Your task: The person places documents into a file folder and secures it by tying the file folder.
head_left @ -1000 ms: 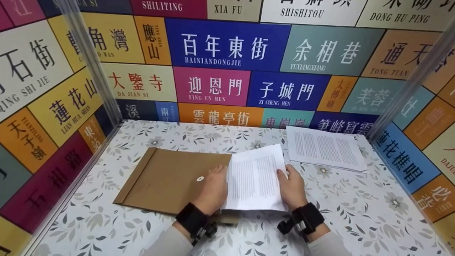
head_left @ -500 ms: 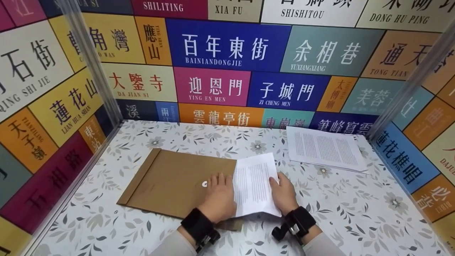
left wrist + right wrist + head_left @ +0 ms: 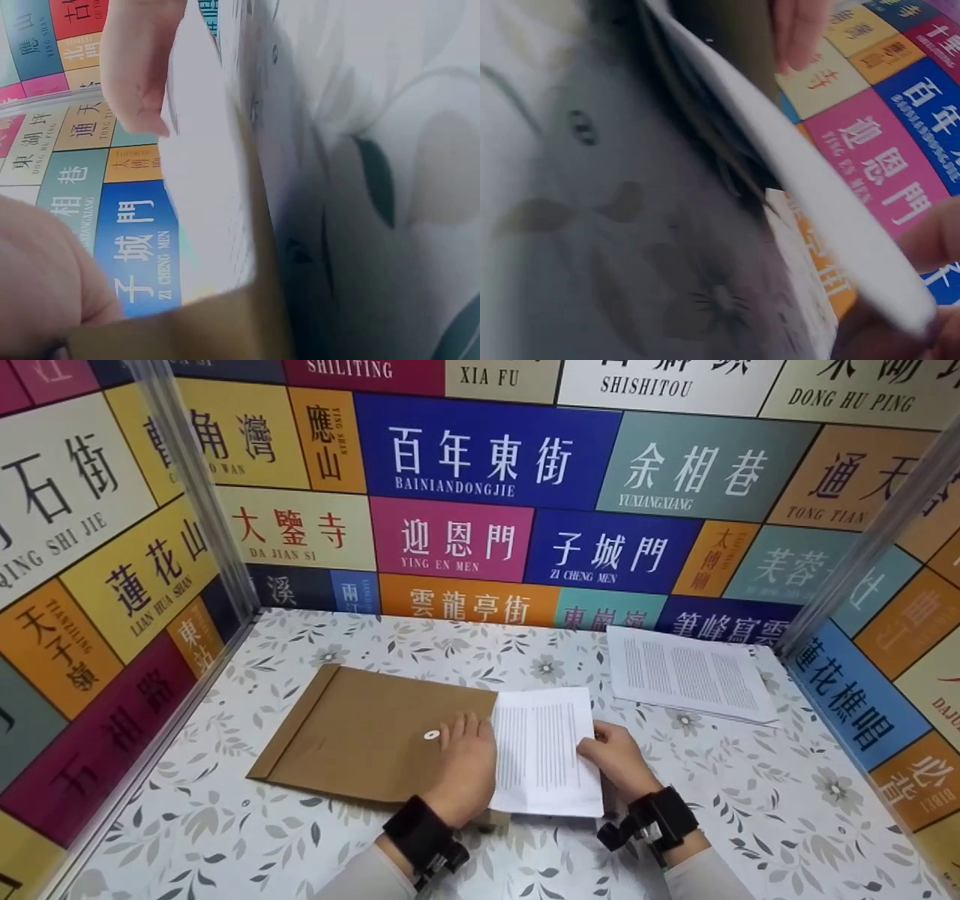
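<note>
A brown string-tie envelope lies on the table with its mouth to the right. My left hand holds the envelope at that mouth, fingers on its upper face beside a white button; its thumb is hidden in the head view. Printed sheets stick out of the mouth, their left part hidden by the envelope and my hand. My right hand pinches the sheets' right edge, thumb on top. In the right wrist view the stack shows edge-on, raised from the table.
Another pile of printed sheets lies at the back right of the floral-patterned table. Wall panels with coloured street-name signs enclose the back and both sides. Both wrists wear black straps with small cameras.
The sheets shifted left toward the envelope, bending near the mouth half a second ago, and now look flatter. My right hand went left with them, then back right. My left hand shifted slightly right.
</note>
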`<state>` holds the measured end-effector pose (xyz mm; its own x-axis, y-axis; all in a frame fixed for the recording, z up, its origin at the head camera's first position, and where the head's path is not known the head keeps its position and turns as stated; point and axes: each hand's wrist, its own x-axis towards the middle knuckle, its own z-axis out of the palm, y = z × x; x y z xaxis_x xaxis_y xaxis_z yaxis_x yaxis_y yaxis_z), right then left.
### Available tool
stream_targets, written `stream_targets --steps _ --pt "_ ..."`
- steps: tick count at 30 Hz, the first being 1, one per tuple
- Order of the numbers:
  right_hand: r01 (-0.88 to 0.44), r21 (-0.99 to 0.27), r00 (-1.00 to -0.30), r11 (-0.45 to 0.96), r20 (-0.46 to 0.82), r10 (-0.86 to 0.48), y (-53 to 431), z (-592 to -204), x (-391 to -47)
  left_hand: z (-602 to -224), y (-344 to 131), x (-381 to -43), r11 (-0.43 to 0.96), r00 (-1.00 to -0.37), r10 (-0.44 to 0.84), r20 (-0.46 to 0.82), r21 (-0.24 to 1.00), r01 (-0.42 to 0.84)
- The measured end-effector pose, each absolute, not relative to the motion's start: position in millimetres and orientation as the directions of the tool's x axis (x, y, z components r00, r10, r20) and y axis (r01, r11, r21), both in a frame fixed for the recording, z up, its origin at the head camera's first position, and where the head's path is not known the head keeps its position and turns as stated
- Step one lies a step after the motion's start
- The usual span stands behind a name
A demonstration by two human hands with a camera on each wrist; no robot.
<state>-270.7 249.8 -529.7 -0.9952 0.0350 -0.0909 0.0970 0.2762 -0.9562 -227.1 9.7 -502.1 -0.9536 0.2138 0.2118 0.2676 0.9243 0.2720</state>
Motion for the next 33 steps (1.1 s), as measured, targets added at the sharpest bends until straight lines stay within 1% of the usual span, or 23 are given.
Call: stream_targets --steps 3,6,9,13,16,20,23,29,31,33 --pt "0.115 -0.982 -0.99 0.148 -0.125 -0.059 262 -529 -272 -500 10 -227 0.937 -0.951 0.18 0.251 0.251 0.244" --pt "0.146 -0.989 -0.981 0.033 -0.149 -0.126 270 -533 -273 -499 12 -227 0.959 -0.958 0.156 0.238 0.195 0.205" --pt "0.169 -0.986 -0.972 -0.01 -0.165 -0.168 271 -536 -272 -499 14 -226 0.97 -0.955 0.145 0.26 0.153 0.189" --pt "0.174 -0.983 -0.968 -0.051 -0.162 -0.19 259 -538 -267 -498 17 -223 0.972 -0.93 0.166 0.328 0.104 0.21" --pt "0.169 -0.982 -0.971 -0.085 -0.151 -0.187 246 -538 -264 -497 20 -219 0.961 -0.907 0.186 0.379 0.124 0.249" --pt "0.15 -0.986 -0.973 -0.075 -0.133 -0.188 233 -538 -261 -498 22 -215 0.941 -0.883 0.211 0.419 0.156 0.299" --pt "0.122 -0.99 -0.984 -0.074 -0.111 -0.139 230 -539 -261 -499 22 -214 0.937 -0.879 0.221 0.423 0.159 0.312" --pt "0.105 -0.989 -0.992 -0.102 -0.111 0.058 225 -533 -260 -499 18 -219 0.929 -0.907 0.185 0.378 0.233 0.287" --pt "0.104 -0.99 -0.989 -0.098 -0.113 0.095 220 -529 -257 -499 16 -221 0.93 -0.915 0.178 0.361 0.243 0.276" --pt "0.088 -0.991 -0.988 -0.097 -0.099 0.119 215 -527 -254 -499 15 -223 0.93 -0.908 0.173 0.382 0.24 0.278"
